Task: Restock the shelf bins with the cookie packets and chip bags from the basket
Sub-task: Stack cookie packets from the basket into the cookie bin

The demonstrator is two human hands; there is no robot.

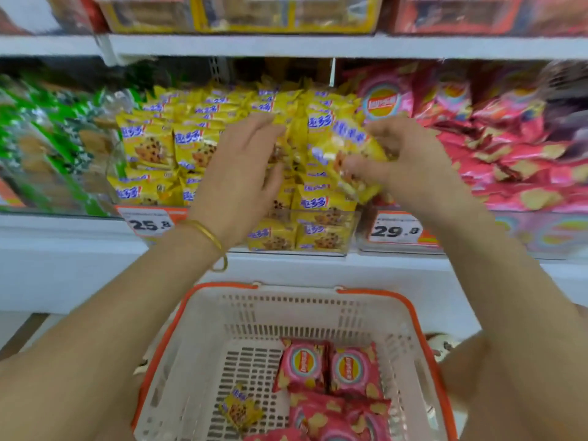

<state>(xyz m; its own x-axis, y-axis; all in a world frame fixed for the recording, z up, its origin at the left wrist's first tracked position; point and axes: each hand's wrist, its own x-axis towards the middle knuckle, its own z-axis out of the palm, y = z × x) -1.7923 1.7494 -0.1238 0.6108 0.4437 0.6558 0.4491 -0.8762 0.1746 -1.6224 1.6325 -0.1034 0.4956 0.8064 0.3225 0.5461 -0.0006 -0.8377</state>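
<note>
A clear shelf bin (318, 249) in the middle holds several yellow cookie packets (149, 144). My right hand (413, 167) grips a few yellow cookie packets (353, 144) over the bin's right side. My left hand (241, 173) lies with straight fingers against the packets in the middle of the bin. Below stands a white basket with an orange rim (318, 300). In it lie several pink chip bags (327, 367) and one yellow cookie packet (240, 409). The bin to the right is full of pink chip bags (509, 160).
Green-wrapped snacks (47, 138) fill the bin on the left. Price tags reading 25.8 (149, 224) and 29.8 (394, 230) hang on the shelf front. An upper shelf (286, 46) carries yellow and red boxes. The white shelf edge (79, 249) runs just behind the basket.
</note>
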